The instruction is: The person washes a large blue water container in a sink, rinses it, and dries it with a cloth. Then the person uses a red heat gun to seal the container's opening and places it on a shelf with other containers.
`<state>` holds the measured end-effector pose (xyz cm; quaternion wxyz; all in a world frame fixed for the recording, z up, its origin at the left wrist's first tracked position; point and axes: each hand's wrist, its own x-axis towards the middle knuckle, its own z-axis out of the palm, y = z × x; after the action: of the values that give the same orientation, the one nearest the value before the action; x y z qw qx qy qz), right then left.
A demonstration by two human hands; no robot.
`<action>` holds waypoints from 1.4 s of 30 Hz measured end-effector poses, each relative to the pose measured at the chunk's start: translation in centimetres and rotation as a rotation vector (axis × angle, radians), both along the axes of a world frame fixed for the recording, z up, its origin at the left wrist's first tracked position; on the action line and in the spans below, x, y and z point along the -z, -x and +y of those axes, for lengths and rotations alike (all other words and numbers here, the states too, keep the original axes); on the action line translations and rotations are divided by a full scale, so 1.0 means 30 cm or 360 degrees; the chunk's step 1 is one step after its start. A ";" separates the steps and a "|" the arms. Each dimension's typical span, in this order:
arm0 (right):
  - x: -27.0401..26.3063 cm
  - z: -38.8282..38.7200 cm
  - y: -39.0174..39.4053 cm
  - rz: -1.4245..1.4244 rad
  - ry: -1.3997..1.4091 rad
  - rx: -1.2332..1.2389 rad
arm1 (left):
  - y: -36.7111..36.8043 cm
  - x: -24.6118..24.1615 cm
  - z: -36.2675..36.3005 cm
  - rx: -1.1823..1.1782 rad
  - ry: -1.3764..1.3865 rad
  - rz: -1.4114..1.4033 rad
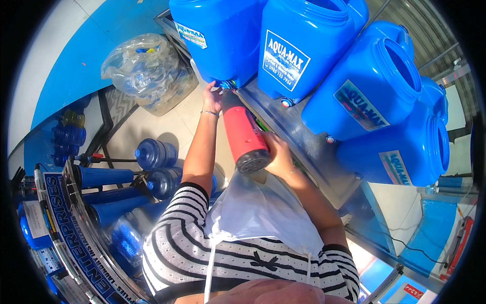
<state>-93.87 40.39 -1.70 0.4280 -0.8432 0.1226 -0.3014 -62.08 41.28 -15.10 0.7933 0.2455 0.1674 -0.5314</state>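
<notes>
In my right hand (279, 154) is a red and black heat gun (245, 133), gripped on its far side, where the handle is mostly hidden. Its dark nozzle points away from me, right up to the blue capped spout (228, 84) low on a blue plastic water container (224, 41). My left hand (213, 99) is beside that spout, its fingertips at the cap's left side. Whether the fingers pinch the cap or only rest by it is unclear. The container stands upright at the left end of a metal-topped table (250, 97).
More blue containers (284, 57) with labels and open mouths line the table to the right. A clear plastic bag (152, 72) full of small items stands on the floor at left. Round water bottles (157, 154) and blue filter housings (106, 176) are at lower left.
</notes>
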 end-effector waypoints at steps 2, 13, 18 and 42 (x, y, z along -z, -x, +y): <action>0.007 0.008 -0.024 0.0098 0.0093 -0.0076 | 0.005 0.029 0.035 0.0007 0.0236 0.0082; 0.075 0.026 -0.039 0.0720 0.0511 -0.0159 | 0.003 0.143 0.096 0.0093 0.0521 -0.0158; 0.075 0.025 -0.009 0.0735 0.0528 -0.0116 | -0.011 0.093 0.130 -0.0035 -0.0267 -0.0508; 0.063 -0.022 -0.226 0.0797 0.0392 0.0254 | -0.070 -0.758 0.051 -0.0329 -0.0504 -0.2444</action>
<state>-87.10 39.73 -3.59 0.2536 -0.9247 0.2529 -0.1293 -59.97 42.82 7.64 0.6878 0.6370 -0.3314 -0.1066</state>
